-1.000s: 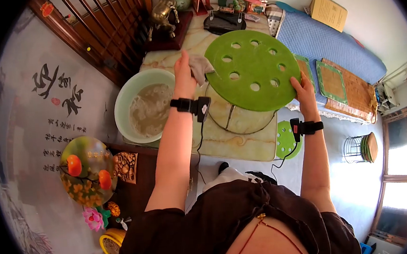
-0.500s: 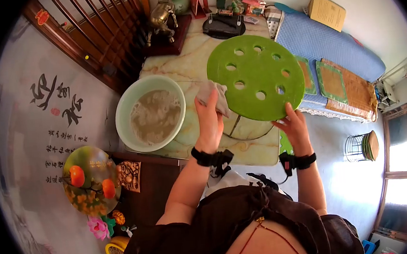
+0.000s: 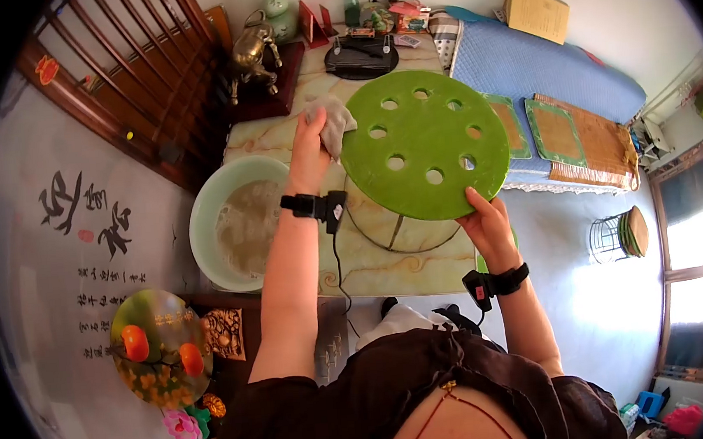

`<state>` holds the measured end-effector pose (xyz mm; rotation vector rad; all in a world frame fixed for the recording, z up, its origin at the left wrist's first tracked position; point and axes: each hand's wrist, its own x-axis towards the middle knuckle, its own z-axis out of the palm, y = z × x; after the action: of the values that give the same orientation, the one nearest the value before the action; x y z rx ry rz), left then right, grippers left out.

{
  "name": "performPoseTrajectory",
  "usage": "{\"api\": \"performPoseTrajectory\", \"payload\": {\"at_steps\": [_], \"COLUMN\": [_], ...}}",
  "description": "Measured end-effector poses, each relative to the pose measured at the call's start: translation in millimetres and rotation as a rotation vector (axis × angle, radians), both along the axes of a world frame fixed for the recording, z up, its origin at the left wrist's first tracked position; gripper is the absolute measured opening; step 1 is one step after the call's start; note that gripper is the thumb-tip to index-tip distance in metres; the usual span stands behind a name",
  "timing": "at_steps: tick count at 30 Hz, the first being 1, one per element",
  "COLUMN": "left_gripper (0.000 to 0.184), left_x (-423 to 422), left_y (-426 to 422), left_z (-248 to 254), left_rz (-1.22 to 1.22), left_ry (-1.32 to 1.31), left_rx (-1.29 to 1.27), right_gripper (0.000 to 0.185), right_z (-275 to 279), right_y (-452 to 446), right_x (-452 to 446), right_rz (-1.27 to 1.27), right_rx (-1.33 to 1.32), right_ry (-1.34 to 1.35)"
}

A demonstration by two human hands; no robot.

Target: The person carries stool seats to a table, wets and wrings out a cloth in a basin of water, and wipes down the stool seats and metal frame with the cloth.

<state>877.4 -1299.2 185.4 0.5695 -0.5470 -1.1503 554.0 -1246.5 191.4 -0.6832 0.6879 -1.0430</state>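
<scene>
A green round stool [image 3: 424,144] with several holes through its seat is held tilted above the table, the seat facing me. Part of its thin metal ring and a leg show below the seat. My right hand [image 3: 488,223] grips the lower right rim, thumb on top and fingers partly hidden beneath. A grey cloth [image 3: 334,126] is bunched in my closed left hand [image 3: 311,152], against the seat's left edge. Left of that hand stands a pale green basin [image 3: 202,231] of cloudy, sudsy water.
The marble-patterned table [image 3: 373,277] also bears a brass animal statue [image 3: 252,56] on a dark base and a black tray-like object [image 3: 361,56]. A blue-covered bed [image 3: 542,64] with mats lies to the right. Stacked stools [image 3: 619,233] stand on the floor.
My left hand has moved up and left with the cloth, along the seat's left edge. The stool, still in my right hand, sits slightly lower and further left in view as the camera has shifted.
</scene>
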Motion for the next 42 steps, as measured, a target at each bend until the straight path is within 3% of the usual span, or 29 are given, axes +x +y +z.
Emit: {"api": "performPoseTrajectory", "payload": {"at_steps": [2,6,8,11,15,17,20,22,24,28,32,34,42], "left_gripper": [0.035,0.033,0.037,0.035,0.034,0.035,0.043,0.055,0.051,0.044,0.040,0.018,0.036], "left_x": [5,16,24,35,34,42,40,29,29,30,23,19,19], "left_y": [-13,-13,-14,-29,-35,-48,-63,-66,-72,-65,-57,-50,-14], "left_z": [0,14,19,9,13,16,25,36,30,35,21,21,-3], "left_rz": [-0.204,-0.361,-0.405,-0.516,-0.475,-0.680,-0.744,-0.609,-0.586,-0.607,-0.501,-0.505,-0.427], "left_ry": [-0.133,-0.253,-0.521,-0.554,-0.491,-0.505,-0.575,-0.763,-0.867,-0.945,-0.860,-0.734,-0.314], "left_rx": [0.091,0.152,0.400,0.262,0.303,0.174,0.085,0.140,0.110,0.128,0.092,0.040,0.192], "right_gripper": [0.037,0.038,0.038,0.039,0.041,0.042,0.042,0.041,0.039,0.042,0.040,0.039,0.040], "right_z": [1,2,0,1,-2,1,5,1,0,8,18,16,12], "right_y": [-1,-12,-19,-24,-39,-46,-53,-60,-58,-14,11,-1,-58], "right_x": [-7,-36,-53,-66,-80,-81,-77,-76,-74,-58,-33,-41,-52], "right_rz": [0.001,0.060,0.096,0.171,0.204,0.270,0.251,0.230,0.087,0.062,-0.033,0.018,-0.009], "right_rx": [-0.011,-0.001,-0.009,0.002,0.019,0.017,0.014,0.038,0.046,-0.069,0.000,0.014,-0.010], "right_ry": [0.010,0.041,0.042,0.070,0.149,0.137,0.145,0.136,0.224,0.202,0.282,0.281,0.266]}}
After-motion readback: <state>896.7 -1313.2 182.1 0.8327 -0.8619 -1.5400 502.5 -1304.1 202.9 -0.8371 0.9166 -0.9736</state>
